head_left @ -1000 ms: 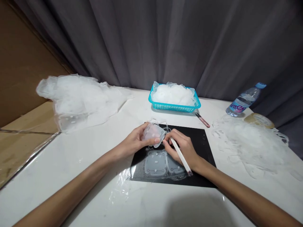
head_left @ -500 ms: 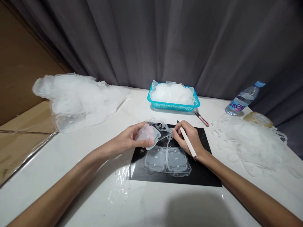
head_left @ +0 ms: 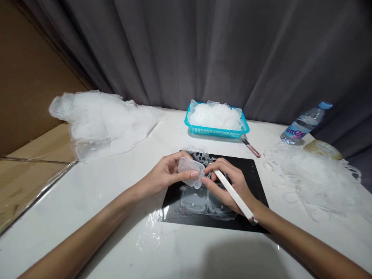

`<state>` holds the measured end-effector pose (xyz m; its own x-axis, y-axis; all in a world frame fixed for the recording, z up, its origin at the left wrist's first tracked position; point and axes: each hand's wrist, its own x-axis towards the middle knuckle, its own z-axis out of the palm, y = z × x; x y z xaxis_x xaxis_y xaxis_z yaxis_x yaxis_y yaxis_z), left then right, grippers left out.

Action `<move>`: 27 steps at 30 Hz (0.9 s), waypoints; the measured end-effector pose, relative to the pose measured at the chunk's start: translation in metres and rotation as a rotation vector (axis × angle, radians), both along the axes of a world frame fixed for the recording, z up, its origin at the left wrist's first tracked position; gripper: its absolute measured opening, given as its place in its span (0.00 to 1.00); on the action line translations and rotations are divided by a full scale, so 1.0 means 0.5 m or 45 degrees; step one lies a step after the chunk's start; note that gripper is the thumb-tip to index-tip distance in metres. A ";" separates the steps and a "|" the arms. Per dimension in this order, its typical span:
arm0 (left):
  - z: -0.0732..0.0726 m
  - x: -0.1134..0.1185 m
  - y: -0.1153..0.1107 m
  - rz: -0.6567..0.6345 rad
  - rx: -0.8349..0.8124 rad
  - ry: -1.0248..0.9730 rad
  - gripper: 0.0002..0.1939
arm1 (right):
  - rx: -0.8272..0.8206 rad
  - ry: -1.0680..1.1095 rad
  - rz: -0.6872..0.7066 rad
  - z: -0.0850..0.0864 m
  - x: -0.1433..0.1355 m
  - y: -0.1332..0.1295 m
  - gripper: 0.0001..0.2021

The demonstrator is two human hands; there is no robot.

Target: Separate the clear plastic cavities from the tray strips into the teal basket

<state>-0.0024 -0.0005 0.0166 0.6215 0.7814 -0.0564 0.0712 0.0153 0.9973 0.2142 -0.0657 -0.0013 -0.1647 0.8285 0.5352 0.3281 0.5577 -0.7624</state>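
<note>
My left hand (head_left: 171, 173) pinches a translucent, rounded plastic piece (head_left: 188, 167) between thumb and fingers, above the black mat (head_left: 255, 209). Close beside it, my right hand (head_left: 229, 182) grips a slim white-handled craft knife (head_left: 232, 192), its handle slanting back over the wrist. The thumb and index fingertip of that hand meet the near edge of the piece; the blade is hidden. Beneath both hands lies a clear sheet of similar moulded pieces (head_left: 194, 201), partly covered by the right hand. Curly clear trimmings (head_left: 200, 155) rest at the mat's far edge.
A turquoise basket (head_left: 215, 132) heaped with translucent pieces stands at the back, small pink-handled snips (head_left: 251, 148) beside it. On the right are a pile of clear scraps (head_left: 314, 182), a tape roll (head_left: 322, 149) and a water bottle (head_left: 303, 124). Stacked clear sheets (head_left: 107, 124) lie left.
My right hand has moved left to the plastic piece, and its fingertips now touch the edge. The left hand has turned the piece and shifted slightly right. The view has shifted a little.
</note>
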 end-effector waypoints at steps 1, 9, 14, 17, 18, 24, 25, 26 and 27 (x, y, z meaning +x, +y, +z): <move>0.000 0.001 -0.001 -0.003 -0.024 -0.008 0.13 | 0.010 0.004 -0.006 -0.002 0.000 0.001 0.01; 0.002 -0.001 -0.005 -0.017 -0.035 0.020 0.13 | -0.003 -0.012 -0.044 -0.012 -0.001 0.011 0.02; -0.014 -0.005 -0.002 0.107 -0.217 0.049 0.17 | 0.107 -0.303 -0.168 -0.061 0.040 0.029 0.05; -0.016 -0.009 0.017 0.271 -0.359 -0.029 0.19 | 0.211 -0.552 -0.224 -0.095 0.085 0.034 0.07; -0.014 -0.010 0.027 0.318 -0.397 -0.082 0.20 | 0.237 -0.610 -0.245 -0.104 0.097 0.034 0.07; 0.027 0.007 0.102 0.527 -0.393 -0.249 0.23 | 0.327 -0.780 -0.340 -0.117 0.117 0.028 0.08; 0.036 0.014 0.119 0.534 -0.367 -0.216 0.23 | 0.328 -0.799 -0.333 -0.115 0.114 0.028 0.08; 0.046 0.023 0.139 0.546 -0.303 -0.178 0.21 | 0.322 -0.809 -0.324 -0.114 0.111 0.029 0.09; 0.055 0.034 0.161 0.556 -0.201 -0.145 0.21 | 0.313 -0.806 -0.320 -0.112 0.109 0.029 0.09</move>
<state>0.0145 0.0801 0.0443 0.2458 0.9583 -0.1458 -0.0853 0.1712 0.9815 0.2688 -0.0510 -0.0575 -0.3252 0.7498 0.5762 0.8061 0.5384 -0.2457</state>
